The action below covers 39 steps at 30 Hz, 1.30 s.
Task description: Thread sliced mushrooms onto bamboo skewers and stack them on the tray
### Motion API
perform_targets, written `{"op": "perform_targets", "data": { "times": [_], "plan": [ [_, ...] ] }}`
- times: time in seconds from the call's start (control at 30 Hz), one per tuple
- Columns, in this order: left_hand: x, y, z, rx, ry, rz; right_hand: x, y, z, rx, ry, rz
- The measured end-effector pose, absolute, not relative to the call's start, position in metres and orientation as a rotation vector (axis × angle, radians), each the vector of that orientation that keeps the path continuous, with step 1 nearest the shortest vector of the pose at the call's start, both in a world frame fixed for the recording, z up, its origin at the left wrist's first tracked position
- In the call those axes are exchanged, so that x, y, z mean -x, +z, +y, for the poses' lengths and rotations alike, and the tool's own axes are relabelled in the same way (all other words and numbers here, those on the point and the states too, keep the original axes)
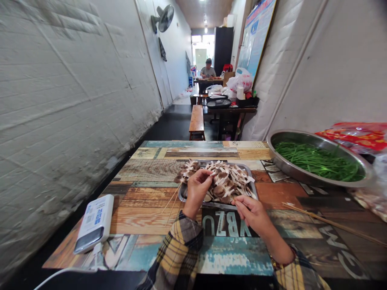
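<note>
A metal tray (253, 189) in the middle of the table holds a heap of sliced mushrooms (228, 180). My left hand (197, 188) hovers over the tray's left part, fingers pinched on a mushroom slice (213, 174); thin bamboo skewers (173, 198) stick out below it to the left. My right hand (252, 211) sits at the tray's near edge, fingers curled and pinched on something small that I cannot make out. Both arms wear plaid sleeves.
A large steel bowl (281, 163) of green stalks stands at the right, with red packaging (356, 137) behind it. More skewers (332, 223) lie at the right. A white device (93, 223) with a cable lies at the near left. A person sits at a far table (208, 70).
</note>
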<state>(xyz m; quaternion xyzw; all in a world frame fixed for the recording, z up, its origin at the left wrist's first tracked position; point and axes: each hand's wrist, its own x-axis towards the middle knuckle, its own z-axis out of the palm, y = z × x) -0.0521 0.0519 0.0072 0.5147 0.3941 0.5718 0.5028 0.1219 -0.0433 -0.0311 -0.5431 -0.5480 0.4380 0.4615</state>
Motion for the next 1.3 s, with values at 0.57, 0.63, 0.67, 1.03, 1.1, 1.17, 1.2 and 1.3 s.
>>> {"op": "perform_targets", "data": {
  "times": [0.57,0.63,0.67,1.03,1.1,1.17,1.2,1.3],
  "plan": [
    [0.055,0.008,0.05,-1.126,1.228,0.874,-0.122,-0.039,-0.04,1.303,1.038,-1.368],
    [0.054,0.004,0.051,-1.14,1.202,0.881,-0.121,-0.038,-0.04,1.31,1.004,-1.397],
    [0.054,0.002,0.052,-1.133,1.197,0.876,-0.121,-0.039,-0.04,1.314,0.987,-1.411],
    [0.051,-0.002,0.055,-1.045,1.158,0.866,-0.109,-0.034,-0.034,1.346,0.721,-1.533],
    [0.052,-0.003,0.055,-1.026,1.144,0.871,-0.107,-0.031,-0.035,1.35,0.695,-1.532],
    [0.052,-0.002,0.055,-1.029,1.128,0.88,-0.106,-0.029,-0.036,1.353,0.676,-1.524],
    [0.052,-0.002,0.055,-1.038,1.12,0.883,-0.106,-0.029,-0.036,1.352,0.667,-1.527],
    [0.051,0.0,0.054,-1.07,1.114,0.879,-0.107,-0.028,-0.037,1.346,0.635,-1.554]
  ]
}}
